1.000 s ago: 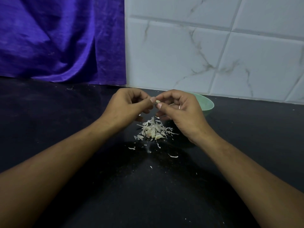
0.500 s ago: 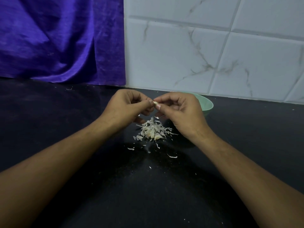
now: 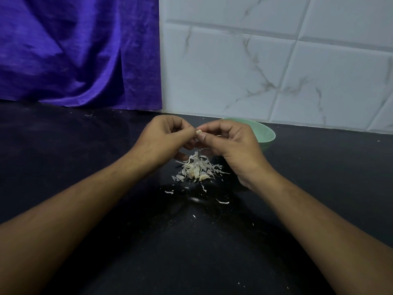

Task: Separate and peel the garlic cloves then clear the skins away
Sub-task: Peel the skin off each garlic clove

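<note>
A small pale garlic clove (image 3: pixel 198 132) is pinched between the fingertips of both hands, held above the counter. My left hand (image 3: pixel 163 139) grips it from the left with curled fingers, and my right hand (image 3: pixel 229 143) pinches it from the right with thumb and forefinger. Directly below lies a heap of white garlic skins (image 3: pixel 197 167) with a few pale cloves at its near edge. A mint-green bowl (image 3: pixel 266 135) stands behind my right hand, mostly hidden by it.
The black counter (image 3: pixel 85 156) carries scattered skin flakes (image 3: pixel 222 202) in front of the heap. A purple cloth (image 3: pixel 74 52) hangs at the back left, and a white marbled tile wall (image 3: pixel 276 60) rises behind the bowl.
Both hands stay together over the heap. The fingertips have shifted slightly on the clove, and more of the pale clove shows between them.
</note>
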The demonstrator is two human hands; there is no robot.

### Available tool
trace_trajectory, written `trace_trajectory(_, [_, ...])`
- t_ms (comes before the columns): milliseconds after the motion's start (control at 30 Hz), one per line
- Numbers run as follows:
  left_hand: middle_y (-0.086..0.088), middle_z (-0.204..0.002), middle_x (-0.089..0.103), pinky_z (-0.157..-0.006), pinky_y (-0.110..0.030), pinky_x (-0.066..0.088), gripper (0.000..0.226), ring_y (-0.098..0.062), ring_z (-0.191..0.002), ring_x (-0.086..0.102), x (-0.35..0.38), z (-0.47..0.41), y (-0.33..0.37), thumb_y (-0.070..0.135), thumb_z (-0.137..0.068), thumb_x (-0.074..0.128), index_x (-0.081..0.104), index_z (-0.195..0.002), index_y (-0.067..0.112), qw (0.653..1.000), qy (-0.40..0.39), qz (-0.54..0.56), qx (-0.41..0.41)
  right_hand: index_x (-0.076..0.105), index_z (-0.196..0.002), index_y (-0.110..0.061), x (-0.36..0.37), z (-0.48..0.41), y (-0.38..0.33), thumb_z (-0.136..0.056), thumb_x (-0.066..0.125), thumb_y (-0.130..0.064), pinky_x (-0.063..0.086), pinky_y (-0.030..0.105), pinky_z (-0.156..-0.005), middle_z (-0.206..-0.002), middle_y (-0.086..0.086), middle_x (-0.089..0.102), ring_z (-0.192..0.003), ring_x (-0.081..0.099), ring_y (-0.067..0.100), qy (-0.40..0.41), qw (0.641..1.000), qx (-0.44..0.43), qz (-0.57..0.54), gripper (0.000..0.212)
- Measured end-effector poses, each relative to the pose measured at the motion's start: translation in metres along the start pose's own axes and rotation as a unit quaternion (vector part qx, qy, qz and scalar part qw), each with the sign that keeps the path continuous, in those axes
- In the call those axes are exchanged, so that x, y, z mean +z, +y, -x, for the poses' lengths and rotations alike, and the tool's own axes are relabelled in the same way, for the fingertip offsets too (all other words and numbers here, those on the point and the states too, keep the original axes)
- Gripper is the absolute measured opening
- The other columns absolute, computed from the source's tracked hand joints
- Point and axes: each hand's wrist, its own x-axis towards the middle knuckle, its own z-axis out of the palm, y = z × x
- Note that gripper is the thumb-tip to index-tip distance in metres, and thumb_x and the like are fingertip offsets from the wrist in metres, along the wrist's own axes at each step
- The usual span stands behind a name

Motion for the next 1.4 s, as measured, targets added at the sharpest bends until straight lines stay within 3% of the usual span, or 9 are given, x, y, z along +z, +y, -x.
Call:
trace_trajectory(133, [-0.007, -0.076, 0.072, -0.070, -0.045, 0.065, 0.015, -0.016, -0.077, 0.069, -0.002, -0.001, -0.001, 0.012, -0.094, 0.068, 0.071, -0.082, 0.005, 1.000, 0.001, -0.001, 0.003, 0.076, -0.101, -0.004, 0.002, 0.000, 0.000, -0.091, 0.072, -0.002, 0.057, 0.042, -0.079, -0.090, 0.012, 0.076, -0.086, 0.071, 0.023, 0.014, 0.999, 0.030, -0.042, 0.011])
trace_trajectory(333, [-0.010, -0.077, 0.074, -0.066, -0.038, 0.064, 0.015, -0.017, -0.077, 0.071, -0.003, -0.002, -0.008, 0.012, -0.095, 0.066, 0.072, -0.086, 0.001, 0.999, 0.011, -0.040, 0.000, 0.071, -0.111, -0.003, -0.007, -0.007, -0.016, -0.094, 0.069, -0.007, 0.060, 0.033, -0.079, -0.093, 0.006, 0.074, -0.084, 0.070, 0.017, 0.051, 0.986, 0.058, -0.145, 0.017])
trace_trajectory(667, [-0.005, -0.079, 0.076, -0.057, -0.021, 0.054, 0.023, -0.024, -0.082, 0.075, -0.008, -0.002, -0.008, 0.030, -0.099, 0.068, 0.075, -0.082, 0.016, 0.990, 0.052, -0.122, 0.051, 0.067, -0.115, -0.007, -0.008, -0.004, -0.019, -0.099, 0.065, -0.007, 0.061, 0.031, -0.067, -0.102, 0.013, 0.078, -0.083, 0.074, 0.023, 0.079, 0.993, 0.045, -0.079, 0.016])
trace_trajectory(867, [-0.006, -0.076, 0.074, -0.066, -0.042, 0.065, 0.020, -0.024, -0.074, 0.074, -0.011, -0.001, -0.008, 0.032, -0.088, 0.081, 0.071, -0.082, 0.016, 0.984, 0.070, -0.151, 0.060, 0.070, -0.112, -0.005, -0.007, -0.003, -0.017, -0.096, 0.069, -0.006, 0.062, 0.031, -0.068, -0.105, 0.012, 0.077, -0.086, 0.075, 0.024, 0.076, 0.994, 0.044, -0.064, 0.016])
trace_trajectory(1000, [-0.002, -0.076, 0.076, -0.073, -0.048, 0.063, 0.025, -0.020, -0.071, 0.074, -0.012, -0.002, -0.008, 0.042, -0.093, 0.075, 0.074, -0.078, 0.022, 0.982, 0.072, -0.162, 0.066, 0.073, -0.111, -0.003, -0.007, -0.003, -0.014, -0.096, 0.069, -0.005, 0.062, 0.031, -0.068, -0.096, 0.008, 0.075, -0.083, 0.073, 0.022, 0.074, 0.994, 0.049, -0.064, 0.015])
trace_trajectory(1133, [0.003, -0.074, 0.076, -0.076, -0.048, 0.062, 0.026, -0.011, -0.071, 0.072, -0.012, -0.002, -0.007, 0.041, -0.094, 0.073, 0.077, -0.074, 0.024, 0.977, 0.073, -0.185, 0.072, 0.072, -0.111, -0.002, -0.007, -0.002, -0.015, -0.095, 0.070, -0.005, 0.062, 0.030, -0.068, -0.098, 0.010, 0.077, -0.083, 0.074, 0.022, 0.072, 0.995, 0.050, -0.055, 0.016])
trace_trajectory(1300, [0.000, -0.068, 0.073, -0.073, -0.049, 0.062, 0.033, -0.021, -0.071, 0.071, -0.014, -0.003, -0.008, 0.044, -0.083, 0.083, 0.069, -0.073, 0.016, 0.976, 0.089, -0.186, 0.067, 0.071, -0.106, -0.004, -0.007, -0.001, -0.016, -0.093, 0.071, -0.004, 0.062, 0.030, -0.067, -0.100, 0.013, 0.078, -0.080, 0.075, 0.022, 0.069, 0.995, 0.050, -0.049, 0.012])
trace_trajectory(1400, [0.002, -0.067, 0.072, -0.074, -0.047, 0.062, 0.033, -0.017, -0.068, 0.070, -0.013, -0.003, -0.009, 0.045, -0.089, 0.077, 0.071, -0.072, 0.018, 0.975, 0.082, -0.192, 0.077, 0.071, -0.104, -0.006, -0.007, -0.001, -0.016, -0.093, 0.071, -0.003, 0.062, 0.030, -0.066, -0.099, 0.013, 0.078, -0.079, 0.075, 0.021, 0.068, 0.996, 0.047, -0.046, 0.010])
